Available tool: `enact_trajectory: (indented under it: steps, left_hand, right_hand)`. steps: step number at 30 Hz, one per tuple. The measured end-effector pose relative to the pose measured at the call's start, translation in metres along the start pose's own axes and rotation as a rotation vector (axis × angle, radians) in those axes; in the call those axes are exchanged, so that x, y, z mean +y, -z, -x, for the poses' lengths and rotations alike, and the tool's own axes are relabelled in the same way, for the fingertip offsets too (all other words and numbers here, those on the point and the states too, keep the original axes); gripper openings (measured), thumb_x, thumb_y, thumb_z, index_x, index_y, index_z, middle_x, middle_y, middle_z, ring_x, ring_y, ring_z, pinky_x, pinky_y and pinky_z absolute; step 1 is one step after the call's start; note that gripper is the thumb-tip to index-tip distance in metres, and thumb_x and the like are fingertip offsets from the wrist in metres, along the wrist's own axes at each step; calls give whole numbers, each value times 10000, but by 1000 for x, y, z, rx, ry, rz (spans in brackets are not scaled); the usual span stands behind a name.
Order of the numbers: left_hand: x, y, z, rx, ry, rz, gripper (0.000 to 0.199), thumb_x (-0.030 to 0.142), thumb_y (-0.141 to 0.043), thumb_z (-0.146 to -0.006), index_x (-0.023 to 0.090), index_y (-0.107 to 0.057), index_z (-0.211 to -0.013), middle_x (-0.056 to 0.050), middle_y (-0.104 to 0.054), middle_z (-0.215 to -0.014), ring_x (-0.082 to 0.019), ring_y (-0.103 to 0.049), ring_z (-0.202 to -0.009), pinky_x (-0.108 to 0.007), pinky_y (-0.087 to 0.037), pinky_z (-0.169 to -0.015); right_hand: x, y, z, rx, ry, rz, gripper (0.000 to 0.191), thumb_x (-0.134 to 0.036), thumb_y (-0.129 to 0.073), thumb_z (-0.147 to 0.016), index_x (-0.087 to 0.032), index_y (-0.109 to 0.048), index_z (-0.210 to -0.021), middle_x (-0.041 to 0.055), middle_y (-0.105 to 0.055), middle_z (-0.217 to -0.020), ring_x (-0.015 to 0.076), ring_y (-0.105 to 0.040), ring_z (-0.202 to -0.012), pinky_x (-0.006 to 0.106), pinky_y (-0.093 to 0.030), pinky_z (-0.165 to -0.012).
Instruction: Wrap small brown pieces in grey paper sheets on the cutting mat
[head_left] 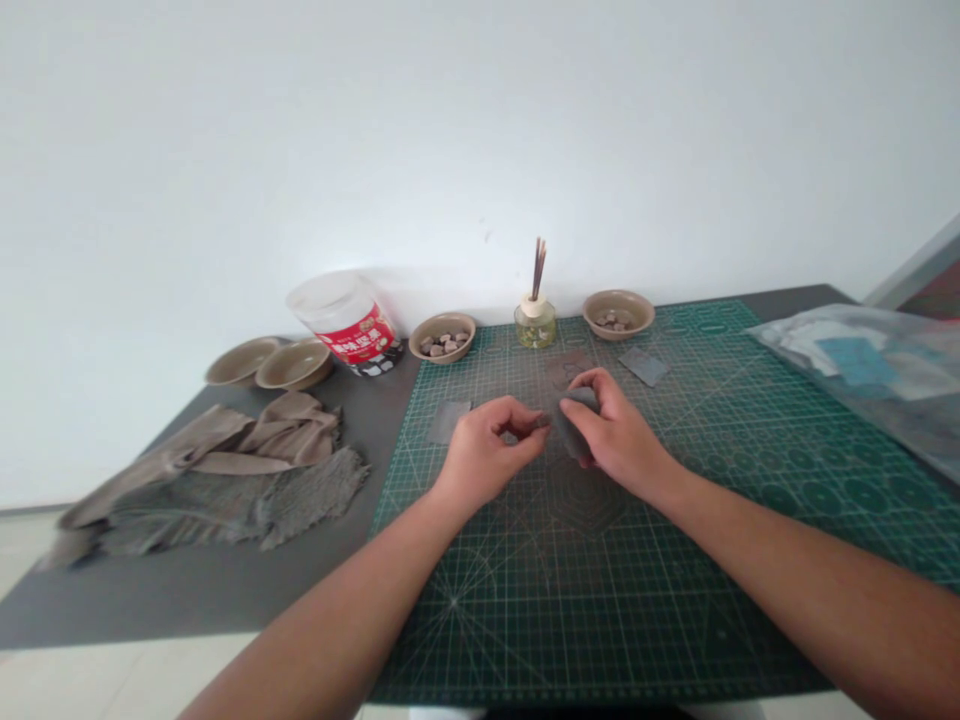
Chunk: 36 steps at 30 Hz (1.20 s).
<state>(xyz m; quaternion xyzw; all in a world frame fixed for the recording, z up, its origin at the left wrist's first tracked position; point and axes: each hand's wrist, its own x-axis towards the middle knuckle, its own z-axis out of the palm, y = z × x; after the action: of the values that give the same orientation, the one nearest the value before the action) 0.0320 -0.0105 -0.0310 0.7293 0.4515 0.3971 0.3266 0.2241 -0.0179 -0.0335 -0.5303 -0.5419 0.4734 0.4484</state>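
Above the middle of the green cutting mat (525,590), my two hands are close together. My left hand (491,445) is closed in a pinch, with a small dark piece (544,421) at its fingertips, too blurred to name surely. My right hand (619,430) grips a bent grey sheet (577,418), which looks like sandpaper, between thumb and fingers. One flat grey square (448,421) lies left of my left hand, and another grey square (645,367) rests beyond my right hand. Two bowls at the back hold brownish stones: the left bowl (415,345) and the right bowl (648,318).
A reed diffuser (535,328) stands between those bowls. Farther left are a plastic jar with a red label (358,340), two more bowls (294,378) and a crumpled cloth (247,490). A clear plastic bag (885,370) covers the mat's right side. A white wall (480,130) rises behind.
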Motion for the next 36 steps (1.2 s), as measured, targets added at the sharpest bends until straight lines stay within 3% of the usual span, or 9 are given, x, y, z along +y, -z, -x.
enact_trajectory:
  steps: [4,9,11,13,18,21,27,32,36]
  left_hand:
    - [0,0,-3,-15,77,49,107,252,-727,-812,169,-666,-780,-14,-716,-768,-138,-634,-697,-245,-480,-620]
    - [3,-1,-2,-30,93,95,136,245,-728,-804,165,-640,-738,7,-673,-714,-114,-585,-653,-229,-439,-598]
    - [3,-2,-3,-32,112,107,155,273,-740,-804,164,-644,-748,4,-671,-717,-116,-577,-652,-230,-433,-593]
    - [2,-1,-4,-28,134,127,178,297,-748,-804,165,-639,-756,3,-666,-714,-116,-570,-642,-232,-424,-582]
    - [-5,2,-7,-7,188,196,257,340,-763,-802,174,-578,-735,24,-624,-656,-107,-553,-581,-229,-394,-538]
    - [-8,4,-8,-1,202,204,268,357,-754,-813,177,-571,-735,29,-611,-632,-106,-547,-559,-227,-382,-520]
    - [-7,3,-8,-46,190,196,239,343,-738,-822,177,-578,-760,23,-623,-656,-112,-564,-581,-236,-410,-550]
    - [-4,1,-8,-35,173,144,212,305,-726,-805,175,-577,-728,26,-611,-657,-103,-528,-579,-228,-388,-543]
    - [-3,1,-7,-31,153,81,149,207,-703,-753,173,-573,-691,40,-589,-632,-95,-498,-580,-217,-368,-542]
  right_hand:
    - [-5,3,0,-30,140,-56,147,-348,-648,-872,-231,-572,-919,-31,-600,-780,141,-607,-657,257,-492,-574]
    - [0,3,-3,38,293,-7,395,-293,-737,-808,-257,-550,-1155,-45,-624,-811,141,-606,-705,259,-486,-643]
    - [1,3,-3,28,330,89,244,-295,-700,-844,-245,-601,-1062,-14,-664,-856,154,-632,-740,274,-500,-668]
    - [-1,4,-1,-45,303,185,134,-274,-627,-888,-226,-662,-1008,17,-699,-866,168,-652,-740,296,-519,-684]
    - [-9,11,2,-332,314,213,526,-82,-556,-775,-196,-650,-1279,83,-725,-1167,217,-699,-975,353,-561,-851]
    - [-8,13,1,-431,405,259,656,-106,-649,-732,-189,-588,-1379,113,-649,-1342,256,-659,-1141,409,-542,-970]
    - [4,8,-3,-182,514,520,313,-181,-564,-927,-204,-737,-1186,124,-531,-1507,265,-526,-1367,479,-396,-1168]
    - [3,8,1,-99,666,561,477,-81,-476,-946,-227,-614,-1378,71,-652,-1385,208,-596,-1283,441,-463,-1123]
    - [0,4,6,-111,773,678,457,-106,-522,-941,-226,-616,-1372,48,-701,-1315,245,-625,-1237,493,-470,-1108]
